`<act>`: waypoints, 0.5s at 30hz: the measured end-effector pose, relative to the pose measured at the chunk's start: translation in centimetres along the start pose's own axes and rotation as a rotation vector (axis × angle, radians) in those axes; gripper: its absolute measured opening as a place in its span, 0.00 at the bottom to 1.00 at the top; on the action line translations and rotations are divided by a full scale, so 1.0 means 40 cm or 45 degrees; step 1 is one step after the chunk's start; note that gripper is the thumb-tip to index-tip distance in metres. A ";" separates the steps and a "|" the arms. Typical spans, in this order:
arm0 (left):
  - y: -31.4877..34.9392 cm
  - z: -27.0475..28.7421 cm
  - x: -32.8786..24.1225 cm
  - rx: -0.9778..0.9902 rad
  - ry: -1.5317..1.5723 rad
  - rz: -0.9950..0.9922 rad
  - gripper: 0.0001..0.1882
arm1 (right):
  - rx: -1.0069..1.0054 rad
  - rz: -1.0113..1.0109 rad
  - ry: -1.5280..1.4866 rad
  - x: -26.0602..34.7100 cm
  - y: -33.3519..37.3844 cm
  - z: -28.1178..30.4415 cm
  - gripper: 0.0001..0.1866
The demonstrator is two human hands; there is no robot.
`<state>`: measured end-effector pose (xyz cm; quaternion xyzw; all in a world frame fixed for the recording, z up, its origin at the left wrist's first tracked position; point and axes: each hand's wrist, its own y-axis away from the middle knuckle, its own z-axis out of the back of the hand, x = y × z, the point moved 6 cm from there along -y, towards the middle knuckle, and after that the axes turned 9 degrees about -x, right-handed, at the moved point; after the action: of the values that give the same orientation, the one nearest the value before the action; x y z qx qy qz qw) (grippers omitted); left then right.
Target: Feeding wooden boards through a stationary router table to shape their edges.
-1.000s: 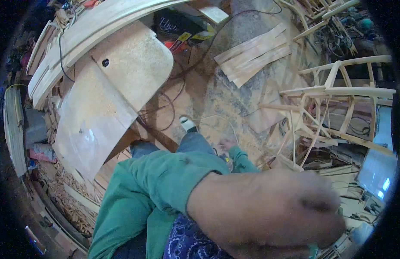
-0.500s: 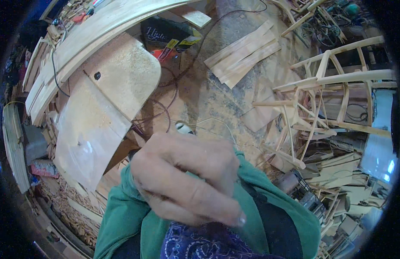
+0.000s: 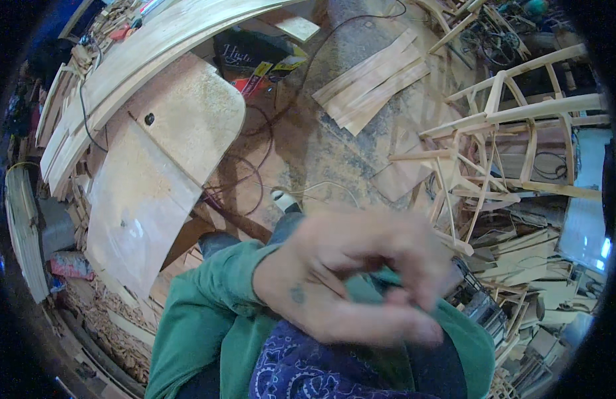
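The left hand [image 3: 321, 256] is up close and blurry. Its fingers are bent round like a hook, and the thumb points across under them, with a gap in the middle where green cloth shows. The fingertips are too blurry, so I cannot tell if they touch the thumb or pinch something tiny. The right hand cannot be seen.

Right under the hand is a purple cloth [image 3: 298, 366] with white swirly patterns. Just left of the hand, at its wrist, is a green sleeve [image 3: 225, 279].

Just above the hand is a shoe [image 3: 283, 199] with a white toe, and a thin pale cord [image 3: 329, 184] curls beside it. Up and left of the hand lies a big, dusty wooden board [image 3: 201, 113] with a dark round spot. Farther above the hand, flat wood strips [image 3: 374, 83] lie on the floor [image 3: 308, 153]. Up and right of the hand stands a wooden frame [image 3: 547, 108] with curved bars.
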<state>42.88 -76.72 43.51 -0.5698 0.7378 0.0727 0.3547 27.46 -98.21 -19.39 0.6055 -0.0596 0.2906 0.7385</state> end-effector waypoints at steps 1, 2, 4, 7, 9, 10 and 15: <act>-0.010 -0.020 -0.002 0.047 0.067 -0.077 0.11 | 0.012 -0.008 0.003 0.009 0.021 0.001 0.12; -0.023 -0.038 0.000 0.172 0.116 -0.149 0.11 | 0.000 -0.062 -0.069 0.015 0.043 0.006 0.12; -0.046 -0.062 0.024 0.272 0.017 -0.100 0.11 | 0.074 0.021 -0.291 0.039 0.099 0.043 0.12; -0.032 -0.096 0.009 0.440 0.004 -0.089 0.10 | 0.005 -0.061 -0.265 0.061 0.123 0.041 0.13; -0.020 -0.104 -0.007 0.494 -0.019 -0.093 0.10 | -0.016 -0.101 -0.228 0.064 0.125 0.045 0.13; -0.017 -0.107 -0.013 0.513 -0.027 -0.096 0.10 | -0.011 -0.117 -0.227 0.067 0.118 0.043 0.13; -0.011 -0.102 -0.040 0.523 -0.045 -0.155 0.10 | 0.072 -0.114 -0.065 0.092 0.099 0.047 0.11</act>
<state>41.62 -77.68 47.63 -0.5276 0.6950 -0.0909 0.4799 29.01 -98.25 -13.88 0.6353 -0.0431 0.2433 0.7317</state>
